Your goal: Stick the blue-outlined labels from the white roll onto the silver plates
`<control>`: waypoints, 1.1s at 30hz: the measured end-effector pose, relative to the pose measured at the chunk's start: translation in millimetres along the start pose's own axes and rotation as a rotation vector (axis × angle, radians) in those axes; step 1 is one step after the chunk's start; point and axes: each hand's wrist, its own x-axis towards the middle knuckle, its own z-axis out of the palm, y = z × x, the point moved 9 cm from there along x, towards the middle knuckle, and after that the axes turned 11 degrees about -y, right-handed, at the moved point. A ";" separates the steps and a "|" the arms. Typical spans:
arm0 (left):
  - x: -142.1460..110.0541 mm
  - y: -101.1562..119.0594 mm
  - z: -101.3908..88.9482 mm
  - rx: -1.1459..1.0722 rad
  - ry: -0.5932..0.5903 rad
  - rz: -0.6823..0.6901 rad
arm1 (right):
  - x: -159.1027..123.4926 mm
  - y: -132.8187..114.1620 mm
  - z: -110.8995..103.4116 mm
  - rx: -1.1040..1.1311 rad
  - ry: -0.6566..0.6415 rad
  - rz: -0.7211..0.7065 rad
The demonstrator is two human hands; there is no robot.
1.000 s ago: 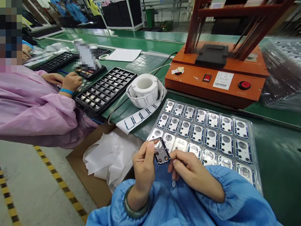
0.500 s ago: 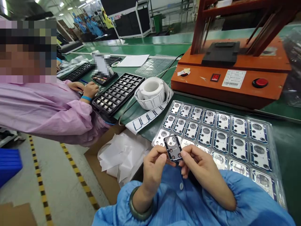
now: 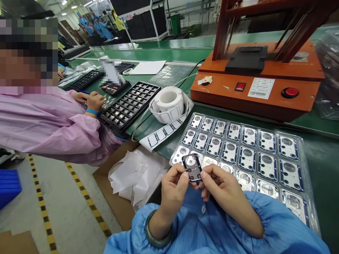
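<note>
Between both hands, over the near left part of the tray, is a small metal plate [image 3: 192,168] with a dark border and several round holes. My left hand [image 3: 174,187] pinches its left edge between thumb and fingers. Thumb and fingertips of my right hand [image 3: 221,185] are closed on its lower right corner. The clear plastic tray [image 3: 308,173] lies on the green bench, with several similar silver plates [image 3: 247,158] in its pockets. Some of the tray's near side is hidden by my hands and blue sleeves.
An orange press [image 3: 254,88] stands behind the tray. Left of it sit a label roll [image 3: 171,102] with its strip trailing and a black compartment tray [image 3: 131,106]. White backing paper [image 3: 136,176] fills a cardboard box. A co-worker in pink [image 3: 53,123] works at the left.
The plate has tilted slightly in my fingers, and its face now shows greyer. Both hands keep their pinch. The whole view has shifted a little, and the co-worker's hands have moved slightly.
</note>
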 end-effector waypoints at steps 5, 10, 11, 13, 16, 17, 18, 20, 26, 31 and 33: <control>-0.9 -6.4 0.4 -0.053 -0.027 -0.022 | -1.0 0.9 1.0 -0.023 -0.016 -0.004; -0.6 -5.2 2.0 -0.081 -0.038 -0.010 | -1.0 -0.3 0.3 -0.048 -0.018 -0.005; -0.5 -5.0 2.3 -0.080 -0.036 -0.014 | -0.7 -0.7 0.3 -0.055 -0.019 -0.005; -0.6 -4.8 1.9 -0.066 -0.024 -0.022 | -0.2 -1.4 0.4 -0.064 -0.017 -0.004; -1.1 -3.9 1.7 -0.029 -0.018 -0.035 | -1.3 -3.0 1.4 -0.094 -0.008 -0.004; -1.2 -3.4 2.4 -0.019 -0.026 -0.041 | -2.9 -5.0 1.0 -0.133 0.005 -0.014; -1.2 -2.8 3.2 -0.011 -0.035 -0.050 | -5.7 -9.0 -0.4 -0.201 0.028 -0.038; -0.7 -1.3 4.6 0.016 -0.049 -0.081 | -16.0 -23.4 -6.9 -0.398 0.128 -0.132; 7.9 0.3 18.6 0.359 -0.175 -0.179 | -57.4 -45.6 -44.4 -0.661 0.526 -0.219; 15.2 5.2 29.1 0.724 -0.207 -0.072 | -56.2 -27.7 -52.8 -0.675 0.524 -0.142; 14.4 9.1 34.5 0.863 -0.197 -0.016 | -52.9 -26.9 -48.3 -0.721 0.509 -0.161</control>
